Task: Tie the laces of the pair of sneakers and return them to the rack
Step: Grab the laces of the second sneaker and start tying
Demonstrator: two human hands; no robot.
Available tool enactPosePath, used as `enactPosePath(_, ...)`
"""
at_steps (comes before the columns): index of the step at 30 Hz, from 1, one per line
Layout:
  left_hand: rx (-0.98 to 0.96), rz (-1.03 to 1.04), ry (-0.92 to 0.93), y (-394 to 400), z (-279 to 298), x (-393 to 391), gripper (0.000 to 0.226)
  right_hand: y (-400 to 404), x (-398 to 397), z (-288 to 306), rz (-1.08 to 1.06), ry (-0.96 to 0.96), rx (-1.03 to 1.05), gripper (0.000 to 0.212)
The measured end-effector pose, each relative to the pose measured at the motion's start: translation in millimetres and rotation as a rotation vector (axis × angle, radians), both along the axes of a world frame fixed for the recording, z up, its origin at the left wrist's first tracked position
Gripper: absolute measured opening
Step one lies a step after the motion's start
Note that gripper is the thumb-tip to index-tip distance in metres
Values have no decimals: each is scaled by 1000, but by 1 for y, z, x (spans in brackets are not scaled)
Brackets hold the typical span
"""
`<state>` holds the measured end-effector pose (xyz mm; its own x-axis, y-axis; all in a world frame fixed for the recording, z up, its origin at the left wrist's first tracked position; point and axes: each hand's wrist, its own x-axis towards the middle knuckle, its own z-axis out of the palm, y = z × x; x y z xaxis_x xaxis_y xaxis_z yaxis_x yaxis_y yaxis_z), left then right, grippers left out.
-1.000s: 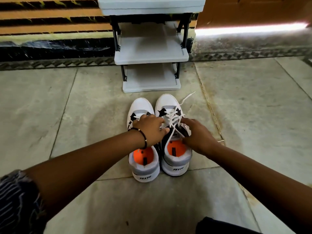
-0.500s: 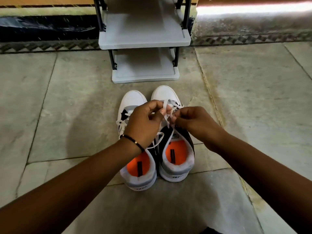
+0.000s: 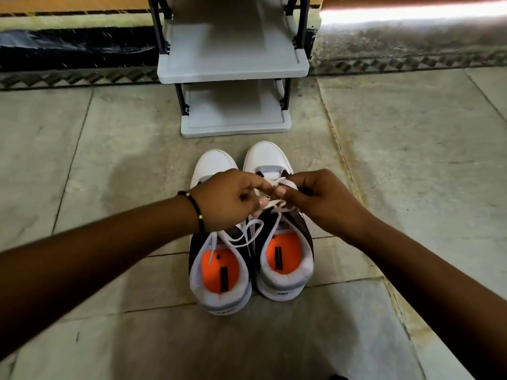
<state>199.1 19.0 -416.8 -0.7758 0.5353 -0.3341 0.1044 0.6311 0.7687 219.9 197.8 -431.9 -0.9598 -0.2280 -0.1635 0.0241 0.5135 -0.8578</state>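
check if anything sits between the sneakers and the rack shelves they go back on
Nothing visible does. Only bare floor lies between the sneakers and the rack, and both shelves in view look empty.

Two sneakers stand side by side on the floor: a left sneaker (image 3: 219,259) and a right sneaker (image 3: 279,242) (each with one orange insole). Two hands meet above them, the left hand (image 3: 227,201) and the right hand (image 3: 318,198). One bracelet (image 3: 195,207). One rack (image 3: 233,64) shows two shelves.
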Motion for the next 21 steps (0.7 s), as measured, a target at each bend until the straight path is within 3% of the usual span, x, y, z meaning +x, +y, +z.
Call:
enactPosePath(3,-42,-194,-291,10,6,-10,33,1,-1,4,-15,-19,-45,27)
enactPosePath(5,-50,-245,-347,18,6,-9,16,0,1,8,-17,-54,-102,30)
enactPosePath(6,-57,-252,-297,22,4,-8,7,0,3,11,-19,-72,-141,32)
enactPosePath(10,-184,-143,107,26,-11,1,26,9,6,17,-61,-110,-284,35)
enactPosePath(13,-171,-5,263,24,-19,12,31,13,9,18,-72,-148,-343,39)
enactPosePath(16,-143,92,307,24,-27,17,44,12,12,18,-63,-173,-357,39)
enactPosePath(21,-10,273,168,21,-28,14,42,8,11,19,-79,-179,-406,40)
